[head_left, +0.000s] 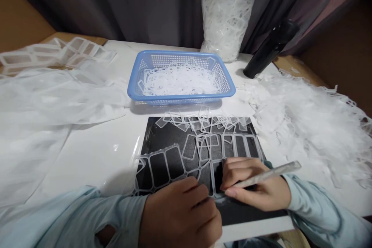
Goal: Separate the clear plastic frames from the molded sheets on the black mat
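Observation:
My right hand (pixel 255 184) is closed around a slim, whitish pen-shaped tool (pixel 270 174). Its tip is hidden by my fingers, close to the edge of a sheet of translucent plastic frames (pixel 166 164). That sheet lies on a black mat (pixel 232 211), its rounded rectangles joined in rows. At the sheet's near side, my left hand (pixel 183 215) is curled with the fingers folded in; what they grip, if anything, is hidden. Loose cut-out frames (pixel 203 122) lie scattered across the mat's far part.
A blue basket (pixel 181 97) full of small frames stands behind the mat. Translucent sheets (pixel 52 93) are heaped on the left, plastic scraps (pixel 316 120) on the right. At the back are a filled clear bag (pixel 226 19) and a black cylinder (pixel 267 54).

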The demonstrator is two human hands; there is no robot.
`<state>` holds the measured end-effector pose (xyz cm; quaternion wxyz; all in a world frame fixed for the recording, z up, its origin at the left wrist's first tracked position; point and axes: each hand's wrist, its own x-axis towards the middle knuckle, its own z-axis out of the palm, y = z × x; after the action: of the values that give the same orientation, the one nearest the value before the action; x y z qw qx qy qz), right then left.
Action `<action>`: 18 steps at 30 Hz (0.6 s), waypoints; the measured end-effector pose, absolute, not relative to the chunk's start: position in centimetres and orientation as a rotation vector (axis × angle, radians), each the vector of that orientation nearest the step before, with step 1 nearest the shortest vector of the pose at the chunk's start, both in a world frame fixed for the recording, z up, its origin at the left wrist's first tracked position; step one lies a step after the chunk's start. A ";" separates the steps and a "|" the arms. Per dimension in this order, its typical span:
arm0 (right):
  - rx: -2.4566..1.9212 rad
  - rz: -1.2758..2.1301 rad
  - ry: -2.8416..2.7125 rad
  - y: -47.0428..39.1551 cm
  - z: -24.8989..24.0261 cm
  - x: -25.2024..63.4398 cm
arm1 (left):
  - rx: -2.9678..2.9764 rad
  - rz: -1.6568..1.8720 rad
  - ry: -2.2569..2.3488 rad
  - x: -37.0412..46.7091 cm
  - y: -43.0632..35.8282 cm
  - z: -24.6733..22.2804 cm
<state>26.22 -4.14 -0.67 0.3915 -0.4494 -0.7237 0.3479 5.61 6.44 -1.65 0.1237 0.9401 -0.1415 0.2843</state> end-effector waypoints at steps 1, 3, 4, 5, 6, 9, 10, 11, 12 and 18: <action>-1.143 0.876 -1.836 -4.2 -0.7 26.2 | 2.736 0.830 -0.410 5.6 6.5 -1.6; -1.152 0.858 -1.831 -4.2 -0.7 26.2 | 2.750 0.831 -0.376 5.6 6.4 -1.7; -1.161 0.849 -1.829 -4.3 -0.7 26.2 | 2.761 0.836 -0.358 5.7 6.4 -1.7; -1.170 0.843 -1.827 -4.4 -0.7 26.2 | 2.771 0.840 -0.346 5.7 6.4 -1.7; -1.178 0.839 -1.826 -4.4 -0.7 26.1 | 2.779 0.833 -0.337 5.8 6.4 -1.8; -1.192 0.845 -1.844 -4.6 -0.9 26.0 | 2.785 0.831 -0.318 5.8 6.3 -2.0; -1.195 0.849 -1.856 -4.6 -1.0 25.9 | 2.782 0.836 -0.316 5.8 6.3 -2.0; -1.197 0.847 -1.867 -4.6 -1.1 25.9 | 2.778 0.844 -0.313 5.8 6.3 -2.1; -1.198 0.842 -1.879 -4.6 -1.1 25.8 | 2.772 0.856 -0.318 5.8 6.3 -2.1; -1.203 0.738 -1.989 -4.4 -0.9 25.7 | 2.783 0.839 -0.344 5.9 6.5 -2.0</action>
<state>25.71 -4.41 -0.89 0.3444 -0.4630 -0.7656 0.2843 5.89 6.54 -2.01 0.1071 0.9453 -0.1168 0.2852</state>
